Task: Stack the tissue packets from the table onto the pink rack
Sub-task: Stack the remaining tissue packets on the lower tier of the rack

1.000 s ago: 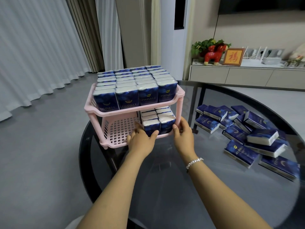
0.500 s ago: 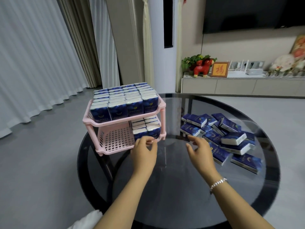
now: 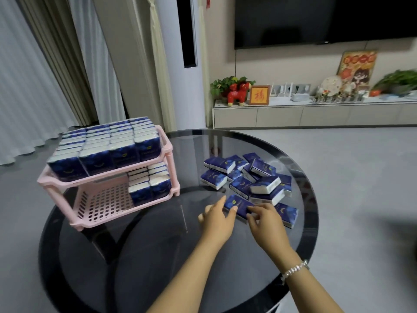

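a round glass table carries the pink rack and a loose pile of tissue packets. the left hand and right hand both pinch the nearest packet, probably to lift it toward the part-empty lower shelf.

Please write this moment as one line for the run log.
phase: pick next packet | left hand: on near packet | right hand: pinching same packet | pink rack: top full, lower part-filled | pile: on table

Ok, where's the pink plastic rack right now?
In the head view, the pink plastic two-tier rack stands at the left edge of the round dark glass table.
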Demonstrator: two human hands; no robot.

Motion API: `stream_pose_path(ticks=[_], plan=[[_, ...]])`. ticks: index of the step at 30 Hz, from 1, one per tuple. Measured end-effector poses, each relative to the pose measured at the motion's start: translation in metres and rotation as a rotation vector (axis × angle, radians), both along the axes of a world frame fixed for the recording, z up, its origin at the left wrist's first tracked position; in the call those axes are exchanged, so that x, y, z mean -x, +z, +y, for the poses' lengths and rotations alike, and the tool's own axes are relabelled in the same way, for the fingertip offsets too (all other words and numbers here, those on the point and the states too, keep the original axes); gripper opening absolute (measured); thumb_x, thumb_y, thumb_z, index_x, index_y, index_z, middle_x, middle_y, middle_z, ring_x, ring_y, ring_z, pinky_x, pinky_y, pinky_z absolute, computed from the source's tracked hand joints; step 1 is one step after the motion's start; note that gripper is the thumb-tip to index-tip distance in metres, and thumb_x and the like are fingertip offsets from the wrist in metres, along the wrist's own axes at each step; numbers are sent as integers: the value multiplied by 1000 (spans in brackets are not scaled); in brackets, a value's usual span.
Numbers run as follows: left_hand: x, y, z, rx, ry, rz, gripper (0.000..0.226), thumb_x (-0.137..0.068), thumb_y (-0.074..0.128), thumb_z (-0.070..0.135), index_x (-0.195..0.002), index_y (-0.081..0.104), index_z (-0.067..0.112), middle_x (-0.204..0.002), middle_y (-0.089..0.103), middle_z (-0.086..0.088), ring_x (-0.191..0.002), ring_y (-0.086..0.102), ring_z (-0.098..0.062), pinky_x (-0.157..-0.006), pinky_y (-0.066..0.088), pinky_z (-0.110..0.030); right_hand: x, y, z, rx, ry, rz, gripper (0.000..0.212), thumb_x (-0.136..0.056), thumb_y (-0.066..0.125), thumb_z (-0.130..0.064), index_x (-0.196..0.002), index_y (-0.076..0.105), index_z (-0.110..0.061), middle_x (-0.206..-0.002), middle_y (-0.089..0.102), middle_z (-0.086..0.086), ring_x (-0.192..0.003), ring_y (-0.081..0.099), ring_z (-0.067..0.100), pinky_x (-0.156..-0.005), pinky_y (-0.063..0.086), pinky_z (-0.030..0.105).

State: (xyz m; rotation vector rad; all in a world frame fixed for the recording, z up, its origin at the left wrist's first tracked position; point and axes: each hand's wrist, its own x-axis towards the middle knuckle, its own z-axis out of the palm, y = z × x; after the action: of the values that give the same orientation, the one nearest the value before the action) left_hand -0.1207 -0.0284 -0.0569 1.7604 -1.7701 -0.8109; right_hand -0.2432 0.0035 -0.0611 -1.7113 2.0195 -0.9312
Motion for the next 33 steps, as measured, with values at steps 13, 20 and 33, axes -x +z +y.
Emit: stream_pose_path(ticks=[13,20,33], plan=[[-30,-15,10,128,205,817,38,-83,68,1,-111,50,19,-109,57,8,-99,60,-10,-81,47,-18,24,4,3,320,-304,14,28,-83,66,-24,-110,67,-18,-107,61,7,-90,52,18,-80,40,18],[-37,-13,8,142,207,835,34,-85,65,0,-110,51,17,-101,57,12,-91,59,-1,-65,46,-2,49,9,-42,-66,-199,194,61,-86,39,-66,-141,31,-41,-142,40,-1,-125,35,30,-95,38,38],[-71,15,-1,178,276,776,29,-83,70,9,-109,59,17,-104,64,-1,-90,60,-13,-76,47,-20,-21,-3,-30,10,-3,54,54,-82,44,-69,-130,43,-45,-130,49,-9,-118,45,18,-88,47,36]])
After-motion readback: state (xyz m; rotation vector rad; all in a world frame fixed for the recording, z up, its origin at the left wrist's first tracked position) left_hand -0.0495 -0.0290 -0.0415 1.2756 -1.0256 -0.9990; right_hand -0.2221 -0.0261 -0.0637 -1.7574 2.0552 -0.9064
